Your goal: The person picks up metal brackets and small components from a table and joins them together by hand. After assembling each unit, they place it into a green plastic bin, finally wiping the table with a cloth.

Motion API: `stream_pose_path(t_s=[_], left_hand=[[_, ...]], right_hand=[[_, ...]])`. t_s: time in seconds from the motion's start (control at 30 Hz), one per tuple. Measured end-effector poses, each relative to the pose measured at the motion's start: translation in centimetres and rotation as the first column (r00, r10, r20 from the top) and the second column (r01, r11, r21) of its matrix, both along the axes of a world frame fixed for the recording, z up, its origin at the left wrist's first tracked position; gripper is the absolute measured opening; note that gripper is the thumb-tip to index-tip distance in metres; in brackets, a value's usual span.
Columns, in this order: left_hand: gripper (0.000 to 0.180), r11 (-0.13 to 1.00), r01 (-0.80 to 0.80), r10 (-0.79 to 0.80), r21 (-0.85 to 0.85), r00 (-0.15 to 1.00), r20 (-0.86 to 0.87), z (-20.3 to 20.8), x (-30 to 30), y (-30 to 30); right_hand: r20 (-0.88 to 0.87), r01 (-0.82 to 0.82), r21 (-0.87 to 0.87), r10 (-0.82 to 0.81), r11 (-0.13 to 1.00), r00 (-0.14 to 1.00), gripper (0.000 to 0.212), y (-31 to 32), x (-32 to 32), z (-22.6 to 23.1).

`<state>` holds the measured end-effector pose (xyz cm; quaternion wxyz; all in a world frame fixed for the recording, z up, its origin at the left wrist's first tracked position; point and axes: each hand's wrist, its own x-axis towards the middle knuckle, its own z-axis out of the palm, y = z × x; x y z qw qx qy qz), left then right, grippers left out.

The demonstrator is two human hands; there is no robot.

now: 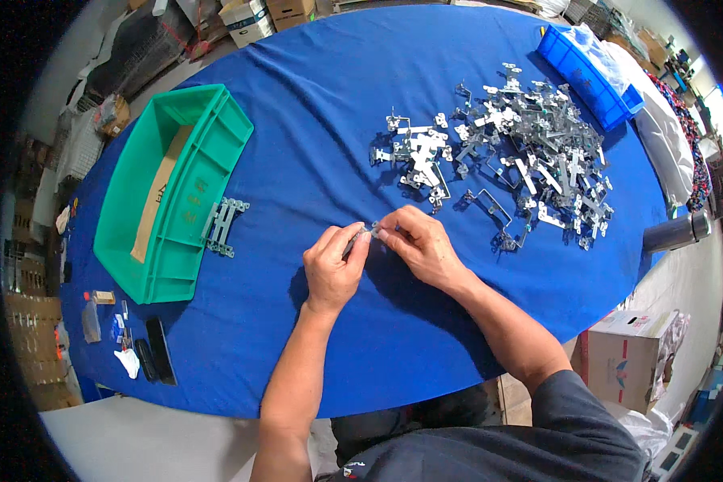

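Over the middle of the blue-covered table, my left hand [334, 267] and my right hand [422, 246] meet with fingers pinched around a small metal bracket [367, 230]. Most of the bracket is hidden by the fingertips. Beyond my right hand lies a loose heap of silvery metal brackets [550, 136], some flat and some bent. A smaller cluster of brackets [424, 157] lies just left of that heap. To the left, several brackets [225, 227] lie side by side in a row against the green bin.
A green plastic bin [181, 249] with cardboard inside stands at the left. A blue crate [590, 84] holding clear plastic sits at the far right. At the near left lie a phone [160, 351] and small items. A carton [628, 361] stands beside the table at the lower right.
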<state>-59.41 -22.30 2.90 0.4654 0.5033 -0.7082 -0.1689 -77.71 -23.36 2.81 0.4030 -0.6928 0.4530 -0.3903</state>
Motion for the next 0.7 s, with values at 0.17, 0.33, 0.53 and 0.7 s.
stream_pose_path(t_s=[0.17,0.33,0.53,0.7], left_hand=[[0.013,1.000,0.004,-0.004,0.008,1.000,0.027,0.1,0.0,0.2],[0.013,0.994,0.046,-0.030,-0.100,0.987,0.156,-0.6,-0.4,0.1],[0.006,0.957,-0.106,0.226,-0.269,0.854,0.468,0.3,3.5,-1.0],[0.012,0.887,-0.202,0.442,-0.415,0.632,0.636,0.2,14.4,-4.7]], right_hand=[[0.179,0.109,-0.065,-0.096,0.992,0.979,0.011,-0.1,0.6,-1.1],[0.088,0.091,-0.230,-0.072,0.969,0.994,0.009,0.3,0.4,-0.2],[0.086,0.135,-0.047,-0.131,0.990,0.988,0.011,0.3,0.3,-0.6],[0.073,0.126,-0.080,-0.120,0.989,0.990,0.013,0.1,0.5,-0.4]])
